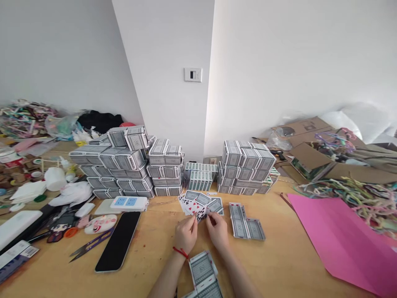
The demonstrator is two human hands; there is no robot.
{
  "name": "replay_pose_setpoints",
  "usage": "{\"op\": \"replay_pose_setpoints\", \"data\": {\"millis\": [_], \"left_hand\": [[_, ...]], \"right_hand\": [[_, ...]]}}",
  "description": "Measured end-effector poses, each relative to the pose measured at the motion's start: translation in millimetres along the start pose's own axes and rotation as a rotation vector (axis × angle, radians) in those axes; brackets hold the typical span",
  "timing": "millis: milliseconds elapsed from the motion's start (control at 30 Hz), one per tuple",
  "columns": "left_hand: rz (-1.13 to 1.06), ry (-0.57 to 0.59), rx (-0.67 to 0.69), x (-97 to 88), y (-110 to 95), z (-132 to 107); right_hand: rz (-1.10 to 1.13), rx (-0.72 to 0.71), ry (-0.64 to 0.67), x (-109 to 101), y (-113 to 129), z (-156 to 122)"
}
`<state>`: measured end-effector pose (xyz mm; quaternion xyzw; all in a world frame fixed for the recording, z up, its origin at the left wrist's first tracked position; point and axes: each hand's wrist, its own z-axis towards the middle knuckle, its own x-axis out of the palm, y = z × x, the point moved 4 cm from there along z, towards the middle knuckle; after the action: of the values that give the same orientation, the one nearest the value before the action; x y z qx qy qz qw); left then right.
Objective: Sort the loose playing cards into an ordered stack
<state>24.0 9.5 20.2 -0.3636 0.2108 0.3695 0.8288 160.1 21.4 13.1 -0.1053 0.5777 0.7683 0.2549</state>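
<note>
My left hand [186,232], with a red cord at the wrist, and my right hand [218,231] meet over the middle of the table. The fingertips of both are pinched at the near edge of a playing card [201,212] with black pips. Just beyond lies a loose spread of playing cards [194,198], some face up, some showing grey patterned backs. Right of my right hand is an L-shaped piece of joined cards [238,221]. Another piece of joined cards [203,269] lies between my forearms, partly cut off by the lower picture edge.
Stacked card blocks [124,159] stand at the back left, with more card blocks [245,165] at the back right. A black phone [118,242], purple thread snips [91,244] and a power strip [129,203] lie left. Pink paper [344,244] and a yarn heap [350,194] lie right.
</note>
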Motion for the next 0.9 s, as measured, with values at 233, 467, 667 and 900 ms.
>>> {"op": "replay_pose_setpoints", "data": {"millis": [233,467,667,900], "left_hand": [[0.001,-0.012,0.015,-0.1,-0.9,1.0],[0.001,0.011,0.006,4.4,4.0,-1.7],[-0.006,-0.007,-0.004,3.5,4.1,-1.9],[0.001,-0.012,-0.006,0.5,3.1,-0.4]], "right_hand": [[-0.12,-0.056,0.009,3.7,0.3,-0.7],[-0.156,-0.063,-0.059,6.9,0.5,-4.8],[-0.023,-0.032,0.008,2.6,-2.3,1.1],[-0.093,-0.05,0.046,3.6,-1.6,1.3]]}}
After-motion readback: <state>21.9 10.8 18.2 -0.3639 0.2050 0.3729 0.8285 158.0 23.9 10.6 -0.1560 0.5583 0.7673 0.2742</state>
